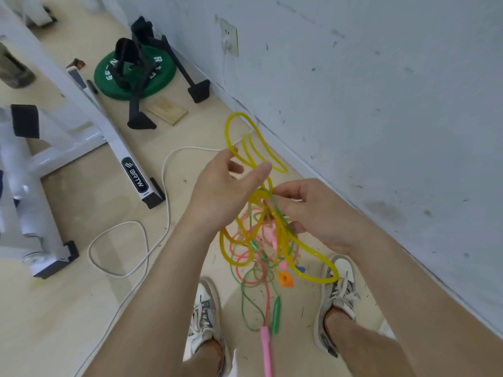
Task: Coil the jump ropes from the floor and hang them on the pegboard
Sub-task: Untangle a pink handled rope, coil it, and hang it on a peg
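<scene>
A tangle of thin plastic jump ropes hangs between my hands above the floor. My left hand [226, 186] pinches loops of the yellow rope [254, 148] that stick up past its fingers. Just to the right, my right hand [307, 213] grips the knot where the yellow, green and pink strands cross. More yellow loops sag below. The green rope [246, 300] and pink rope [242, 257] dangle down, ending in a green handle [276, 314], a pink handle [266, 349] and an orange handle [285, 280]. No pegboard is in view.
My two sneakered feet [202, 317] stand on the beige floor under the ropes. A white cable [119, 251] loops across the floor at left. A white gym frame [109, 131], a green weight plate [109, 77] and a black stand lie behind. A scuffed wall [381, 104] runs along the right.
</scene>
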A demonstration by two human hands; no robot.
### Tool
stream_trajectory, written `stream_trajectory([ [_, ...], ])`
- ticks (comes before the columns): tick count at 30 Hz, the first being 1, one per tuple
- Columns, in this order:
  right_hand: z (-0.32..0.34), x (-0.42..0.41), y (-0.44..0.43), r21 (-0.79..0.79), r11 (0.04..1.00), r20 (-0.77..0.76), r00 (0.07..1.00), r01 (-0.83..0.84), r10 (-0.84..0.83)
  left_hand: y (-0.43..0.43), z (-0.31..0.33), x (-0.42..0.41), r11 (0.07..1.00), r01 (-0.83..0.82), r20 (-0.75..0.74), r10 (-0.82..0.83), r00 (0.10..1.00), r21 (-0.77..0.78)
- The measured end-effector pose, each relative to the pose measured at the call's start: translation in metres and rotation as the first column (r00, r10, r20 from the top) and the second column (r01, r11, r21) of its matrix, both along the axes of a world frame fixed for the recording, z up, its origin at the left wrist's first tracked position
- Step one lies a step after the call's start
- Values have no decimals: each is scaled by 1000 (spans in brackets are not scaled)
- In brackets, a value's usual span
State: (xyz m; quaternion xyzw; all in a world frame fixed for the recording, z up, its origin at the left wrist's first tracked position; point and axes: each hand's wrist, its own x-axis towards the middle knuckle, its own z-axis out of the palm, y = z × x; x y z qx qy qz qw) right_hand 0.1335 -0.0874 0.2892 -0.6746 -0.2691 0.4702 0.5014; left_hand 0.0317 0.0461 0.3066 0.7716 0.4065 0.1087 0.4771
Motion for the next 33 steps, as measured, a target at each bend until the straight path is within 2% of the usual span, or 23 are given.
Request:
stream_trajectory([
  [2,-1,0,2,9,996,-11,996,91,-91,3,2,-8,986,81,-137,-101,985,-148],
  [4,1,0,4,5,980,-82,977,200,-199,1,5,-13,943,134,-46,-155,987,-304],
  [5,3,1,3,-3,972,-153,961,235,-232,0,8,-15,946,144,9,-148,989,-289],
  [7,5,6,0,-28,986,-208,964,166,-168,2,9,-18,979,151,35,-147,988,-137],
  [10,7,9,-7,-121,989,8,997,-80,81,11,9,-21,966,171,-55,-163,985,192],
  [14,7,14,-9,-140,990,85,995,-30,42,15,12,-28,857,155,-19,-167,986,491],
  [16,7,16,-9,-122,993,203,979,10,15,13,14,-30,796,147,20,-195,981,587],
  [17,7,16,-9,-99,995,271,963,22,6,11,14,-30,795,139,63,-218,974,591],
  [19,7,14,-8,-28,1000,257,966,8,0,3,15,-26,886,114,232,-239,943,449],
  [21,8,10,-5,8,999,125,991,-46,45,-5,17,-21,968,153,418,-225,880,199],
  [23,9,5,-2,3,1000,162,987,-19,19,-11,16,-19,970,243,509,-221,832,23],
  [24,8,5,1,7,998,199,978,63,-63,-11,12,-19,960,275,525,-206,826,-55],
  [25,5,8,3,9,985,186,967,174,-173,-9,5,-21,949,284,520,-175,836,-136],
  [26,4,11,3,8,960,101,955,281,-280,-6,-2,-23,934,284,492,-146,858,-218],
  [28,5,17,3,18,917,-210,898,399,-387,-4,-20,-26,905,287,371,-161,914,-315],
  [29,7,18,2,36,918,-351,865,394,-358,-10,-28,-25,874,343,324,-232,917,-345],
  [31,10,17,3,81,936,-547,800,343,-245,-31,-42,-17,747,514,317,-410,855,-421],
  [32,11,16,3,101,940,-604,770,327,-204,-47,-47,-12,696,577,316,-484,816,-427],
  [33,11,17,3,109,938,-634,749,330,-190,-60,-56,-9,691,592,281,-522,806,-416],
])
